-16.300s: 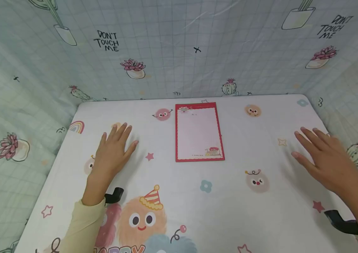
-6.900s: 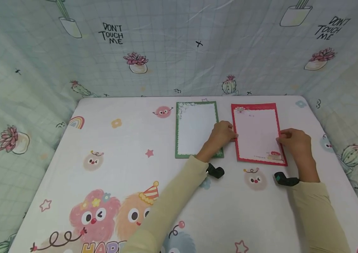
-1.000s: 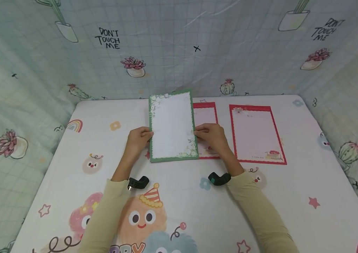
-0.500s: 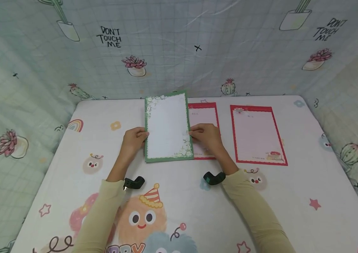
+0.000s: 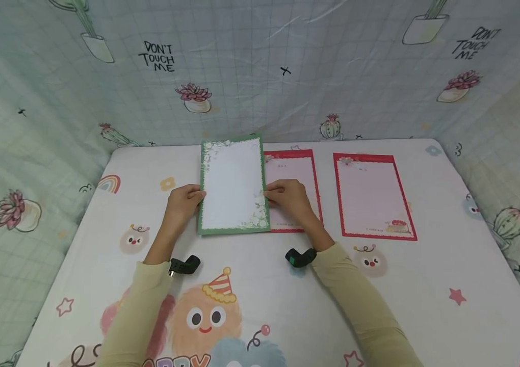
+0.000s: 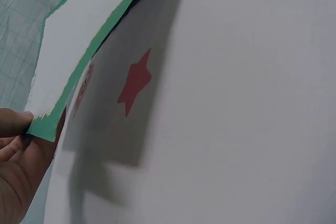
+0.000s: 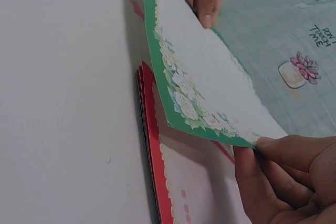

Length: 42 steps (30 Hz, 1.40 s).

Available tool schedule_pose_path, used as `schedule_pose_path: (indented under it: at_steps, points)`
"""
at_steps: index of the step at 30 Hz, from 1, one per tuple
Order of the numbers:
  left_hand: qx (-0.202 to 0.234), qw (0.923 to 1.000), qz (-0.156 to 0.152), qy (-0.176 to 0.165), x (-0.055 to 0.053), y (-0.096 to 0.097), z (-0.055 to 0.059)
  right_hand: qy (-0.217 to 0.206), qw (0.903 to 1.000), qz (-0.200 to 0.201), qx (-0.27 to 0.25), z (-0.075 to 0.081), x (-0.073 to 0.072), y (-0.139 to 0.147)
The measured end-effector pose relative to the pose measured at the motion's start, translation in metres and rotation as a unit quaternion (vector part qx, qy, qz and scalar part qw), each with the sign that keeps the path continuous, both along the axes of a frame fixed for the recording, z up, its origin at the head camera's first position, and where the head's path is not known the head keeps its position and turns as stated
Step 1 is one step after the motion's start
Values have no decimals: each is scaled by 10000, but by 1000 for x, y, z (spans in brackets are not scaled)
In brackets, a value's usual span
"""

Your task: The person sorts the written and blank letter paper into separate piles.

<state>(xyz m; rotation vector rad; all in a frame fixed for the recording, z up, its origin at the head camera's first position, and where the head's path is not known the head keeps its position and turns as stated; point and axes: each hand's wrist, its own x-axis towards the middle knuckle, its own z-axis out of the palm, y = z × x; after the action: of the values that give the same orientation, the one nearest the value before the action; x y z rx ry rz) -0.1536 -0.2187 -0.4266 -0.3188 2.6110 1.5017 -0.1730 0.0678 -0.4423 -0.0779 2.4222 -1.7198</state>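
Between my two hands is a green-bordered sheet of paper (image 5: 232, 188) with a white floral middle. My left hand (image 5: 183, 205) pinches its left edge, thumb on top in the left wrist view. At the right edge, my right hand (image 5: 291, 201) pinches it between thumb and fingers. The right wrist view shows the sheet raised above a red-bordered stack of paper (image 7: 163, 177) with several layered edges. In the head view the sheet covers the left part of that stack's red-bordered top sheet (image 5: 293, 162). A second red-bordered sheet (image 5: 370, 199) lies to the right.
The white tabletop (image 5: 260, 255) carries printed cartoon figures, stars and flowers. Behind it and at both sides hangs a pale green checked cloth (image 5: 260, 92) with cactus prints. A black wrist mount (image 5: 185, 265) sits at my left wrist, another black wrist mount (image 5: 300, 258) at the right.
Earlier, both hands held a red-bordered sheet on the right, which now lies there released. Since then they have gripped the green-bordered sheet and moved it left, uncovering more of the red-bordered one beneath.
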Motion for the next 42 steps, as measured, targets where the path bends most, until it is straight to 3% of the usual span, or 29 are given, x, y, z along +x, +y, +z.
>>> schedule_pose_path:
  at_steps: [18, 27, 42]
  points:
    - [-288, 9995, 61, -141, 1, -25, -7, 8, 9999, 94, 51, -8, -3, -27]
    - [-150, 9997, 180, -30, -1, -37, -9, -42, 9997, 200, -97, -10, -4, -38]
    - [-284, 9993, 260, -26, -13, -48, -8, -116, 9996, 221, 150, -4, -8, -54]
